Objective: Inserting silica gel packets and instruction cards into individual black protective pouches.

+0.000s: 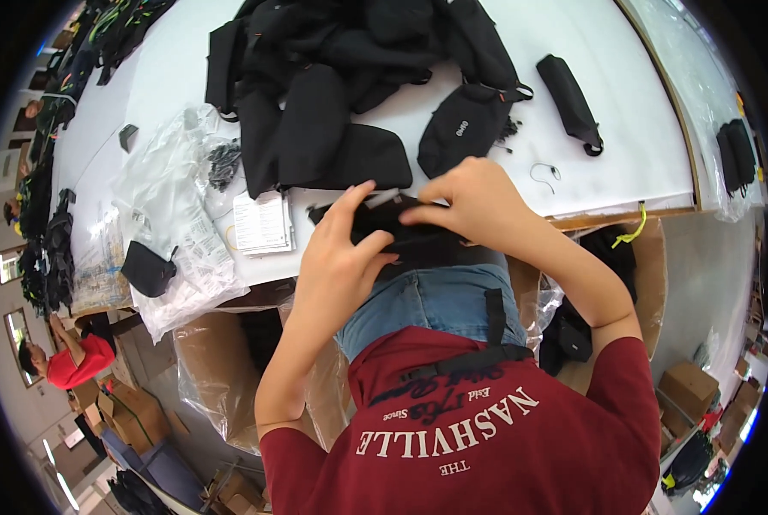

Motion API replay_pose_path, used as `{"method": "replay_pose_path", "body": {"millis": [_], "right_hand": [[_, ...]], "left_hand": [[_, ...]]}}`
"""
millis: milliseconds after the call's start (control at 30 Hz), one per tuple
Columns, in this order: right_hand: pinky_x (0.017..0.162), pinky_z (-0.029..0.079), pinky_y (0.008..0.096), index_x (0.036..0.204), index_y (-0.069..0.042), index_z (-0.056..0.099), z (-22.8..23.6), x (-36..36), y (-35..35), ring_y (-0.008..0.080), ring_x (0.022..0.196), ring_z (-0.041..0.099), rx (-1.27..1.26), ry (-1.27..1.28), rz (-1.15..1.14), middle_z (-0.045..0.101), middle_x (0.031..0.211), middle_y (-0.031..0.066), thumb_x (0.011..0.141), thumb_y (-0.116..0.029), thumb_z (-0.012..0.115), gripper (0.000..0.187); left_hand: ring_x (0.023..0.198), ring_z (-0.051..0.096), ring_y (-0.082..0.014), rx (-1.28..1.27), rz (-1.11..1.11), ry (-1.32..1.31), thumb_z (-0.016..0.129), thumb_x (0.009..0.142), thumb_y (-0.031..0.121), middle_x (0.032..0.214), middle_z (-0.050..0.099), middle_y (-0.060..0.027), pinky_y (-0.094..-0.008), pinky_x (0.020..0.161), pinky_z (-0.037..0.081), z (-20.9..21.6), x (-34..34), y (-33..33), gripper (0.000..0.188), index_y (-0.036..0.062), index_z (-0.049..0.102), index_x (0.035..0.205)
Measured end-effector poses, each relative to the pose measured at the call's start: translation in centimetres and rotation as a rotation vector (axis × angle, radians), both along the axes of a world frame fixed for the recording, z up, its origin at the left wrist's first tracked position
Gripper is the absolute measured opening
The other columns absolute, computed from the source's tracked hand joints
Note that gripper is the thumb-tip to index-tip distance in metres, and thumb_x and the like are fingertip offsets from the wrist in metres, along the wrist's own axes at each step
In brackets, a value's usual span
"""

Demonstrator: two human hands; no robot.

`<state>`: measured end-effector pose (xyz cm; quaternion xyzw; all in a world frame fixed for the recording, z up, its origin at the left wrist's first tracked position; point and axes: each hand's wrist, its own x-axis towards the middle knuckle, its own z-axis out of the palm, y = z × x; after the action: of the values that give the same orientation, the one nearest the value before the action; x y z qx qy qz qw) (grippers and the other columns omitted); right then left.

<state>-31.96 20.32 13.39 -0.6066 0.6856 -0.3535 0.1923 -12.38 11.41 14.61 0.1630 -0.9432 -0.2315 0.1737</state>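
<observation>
A black fabric pouch lies at the table's front edge, close against my body, with its mouth spread apart. My left hand grips its left side, with the fingers curled over the rim. My right hand is bent over the right side, its thumb and fingers pinching the fabric near the opening. A small pale patch shows inside, too small to make out. Just beyond my hands lie a flat black pouch and a large heap of black bags.
A stack of printed paper slips sits beside crumpled clear plastic bags and a small black pouch. A long black pouch and a thin cord loop lie to the right. Cardboard boxes stand below; another person is at far left.
</observation>
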Motion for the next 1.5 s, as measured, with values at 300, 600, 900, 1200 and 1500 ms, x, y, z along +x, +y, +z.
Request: {"method": "replay_pose_path", "body": {"millis": [300, 600, 900, 1200, 1500], "right_hand": [[0.054, 0.044, 0.0365, 0.072, -0.005, 0.070, -0.4, 0.6, 2.0, 0.0305, 0.053, 0.057, 0.557, -0.066, 0.399, 0.058, 0.056, 0.0135, 0.083, -0.042, 0.065, 0.039], [0.052, 0.043, 0.0307, 0.081, -0.007, 0.073, 1.0, 0.7, 2.1, 0.0210, 0.049, 0.057, 0.690, -0.098, 0.432, 0.057, 0.053, 0.0089, 0.075, -0.037, 0.075, 0.031], [0.053, 0.042, 0.0314, 0.087, -0.005, 0.071, 0.0, 1.2, 0.9, 0.0232, 0.049, 0.053, 0.733, -0.150, 0.344, 0.058, 0.058, 0.0126, 0.077, -0.032, 0.074, 0.029], [0.053, 0.041, 0.0289, 0.088, -0.005, 0.071, 0.3, 2.0, -0.7, 0.0193, 0.048, 0.048, 0.824, -0.214, 0.218, 0.058, 0.060, 0.0112, 0.076, -0.032, 0.075, 0.030], [0.050, 0.037, 0.0270, 0.087, -0.002, 0.070, -0.6, 1.8, -1.2, 0.0136, 0.048, 0.040, 0.867, -0.304, 0.159, 0.056, 0.057, 0.0092, 0.077, -0.027, 0.076, 0.028]], "left_hand": [[0.080, 0.059, -0.0287, 0.344, -0.258, -0.177, 0.071, 0.077, 0.020, 0.080, 0.060, -0.0098, -0.0382, 0.073, 0.045, -2.9, 2.5, -0.1, 0.021, 0.0066, 0.061, 0.089], [0.086, 0.063, -0.0341, 0.026, 1.032, 0.167, 0.048, 0.089, 0.010, 0.091, 0.065, -0.0179, -0.0386, 0.077, 0.048, -4.6, 12.6, -23.4, 0.019, 0.0017, 0.059, 0.102], [0.125, 0.045, -0.0391, -0.272, 0.933, 0.042, 0.078, 0.068, 0.047, 0.132, 0.048, -0.0287, -0.0446, 0.100, 0.039, -14.5, 21.4, -39.5, 0.080, 0.0201, 0.048, 0.137], [0.140, 0.022, -0.0353, 0.240, 1.093, -0.227, 0.060, 0.067, 0.075, 0.151, 0.029, -0.0137, -0.0377, 0.115, 0.020, -23.3, 24.1, -50.4, 0.106, 0.0269, 0.017, 0.150], [0.135, 0.034, -0.0297, 0.521, 1.050, -0.215, 0.062, 0.073, 0.064, 0.144, 0.040, -0.0124, -0.0410, 0.110, 0.028, -26.8, 27.4, -51.8, 0.090, 0.0215, 0.030, 0.146]]}}
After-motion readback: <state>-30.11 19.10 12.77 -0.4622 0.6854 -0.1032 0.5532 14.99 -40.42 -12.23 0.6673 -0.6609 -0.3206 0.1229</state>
